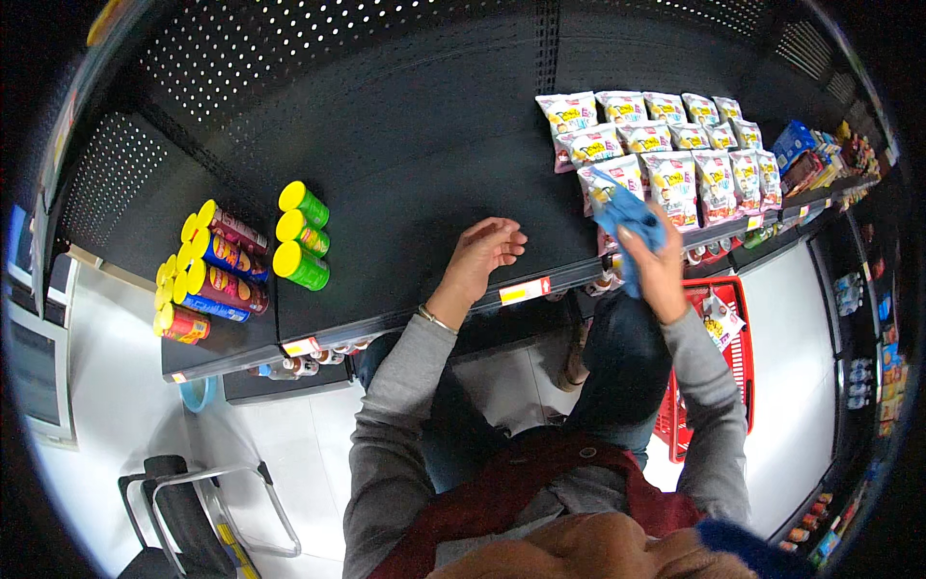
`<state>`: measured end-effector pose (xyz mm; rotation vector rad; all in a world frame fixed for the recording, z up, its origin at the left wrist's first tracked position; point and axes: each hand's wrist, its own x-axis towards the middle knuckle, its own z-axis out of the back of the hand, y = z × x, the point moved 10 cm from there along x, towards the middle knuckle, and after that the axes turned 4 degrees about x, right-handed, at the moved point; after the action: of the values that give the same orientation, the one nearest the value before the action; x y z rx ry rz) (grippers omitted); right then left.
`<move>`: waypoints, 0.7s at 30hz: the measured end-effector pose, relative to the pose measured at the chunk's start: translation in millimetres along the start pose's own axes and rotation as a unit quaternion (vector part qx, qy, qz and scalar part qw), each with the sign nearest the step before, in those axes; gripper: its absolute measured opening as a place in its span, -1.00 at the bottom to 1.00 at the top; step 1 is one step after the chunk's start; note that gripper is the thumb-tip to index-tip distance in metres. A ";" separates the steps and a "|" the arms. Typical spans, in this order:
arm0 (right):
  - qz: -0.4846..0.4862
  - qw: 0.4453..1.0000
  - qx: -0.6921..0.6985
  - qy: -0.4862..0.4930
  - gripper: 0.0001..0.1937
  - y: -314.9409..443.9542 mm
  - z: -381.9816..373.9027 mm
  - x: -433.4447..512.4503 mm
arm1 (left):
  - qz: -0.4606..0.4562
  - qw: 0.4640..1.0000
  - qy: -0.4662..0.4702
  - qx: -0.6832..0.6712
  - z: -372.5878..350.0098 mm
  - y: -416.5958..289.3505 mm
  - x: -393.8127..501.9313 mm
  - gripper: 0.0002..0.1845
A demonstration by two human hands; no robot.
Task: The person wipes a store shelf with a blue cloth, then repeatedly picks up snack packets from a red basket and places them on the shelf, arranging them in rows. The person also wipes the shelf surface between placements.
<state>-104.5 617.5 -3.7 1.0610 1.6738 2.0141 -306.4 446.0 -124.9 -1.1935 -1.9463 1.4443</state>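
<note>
My right hand [662, 279] grips a crumpled blue cloth [628, 217]. The cloth overlaps the front-left bag in rows of white snack bags [671, 184] standing on the black shelf [391, 210]. My left hand [486, 255] hovers by the shelf's front edge, its fingers loosely curled and holding nothing. Left of it, green snack canisters with yellow lids [302, 266] stand in a short row. A price label [524, 290] sits on the shelf edge just below my left hand.
More stacked canisters [224, 286] stand at the shelf's left end. A red shopping basket [739, 383] with a snack bag [720, 322] inside is beside my right leg. A metal-framed chair [181, 499] stands lower left, near a light-blue bucket [198, 393]. Bottles [300, 365] show on a lower shelf.
</note>
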 end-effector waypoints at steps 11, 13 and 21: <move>-0.240 0.930 0.226 0.160 -0.71 -103.0 -170.2 25.4 | -0.086 0.989 -0.088 0.079 14.6 -34.9 -19.4 -0.70; -0.182 0.947 0.192 0.182 -0.70 -95.4 -173.1 29.8 | -0.137 0.985 -0.097 0.051 19.4 -47.1 -21.2 -0.76; -0.101 0.974 0.124 0.162 -0.70 -75.8 -171.1 46.8 | -0.168 0.966 -0.187 0.057 52.8 -61.3 -30.2 -0.95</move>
<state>-273.1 547.4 -66.2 0.6177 2.1492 1.9615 -353.4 386.9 -83.2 -0.5286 -2.1416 1.6513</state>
